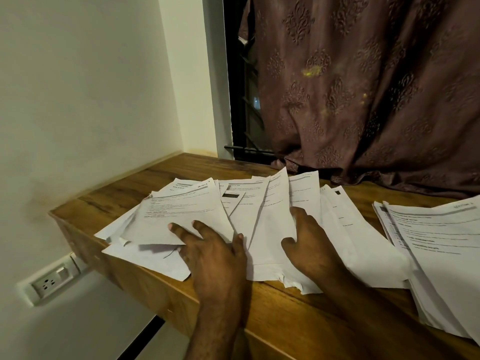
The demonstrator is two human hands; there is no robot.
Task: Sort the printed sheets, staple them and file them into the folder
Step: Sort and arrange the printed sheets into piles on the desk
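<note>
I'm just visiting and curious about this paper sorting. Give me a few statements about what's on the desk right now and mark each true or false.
1. Both hands rest on the fanned-out sheets. True: the left hand and the right hand lie on them, fingers spread.
2. The sheets lie on a glass table. False: they lie on a wooden desk.
3. A separate stack of sheets sits to the right of the hands. True.
4. A stapler stands between the hands. False: no stapler is in view.
5. A wall socket is set below the desk's left end. True.
6. The curtain behind the desk is bright blue. False: it is a patterned brown.
</note>
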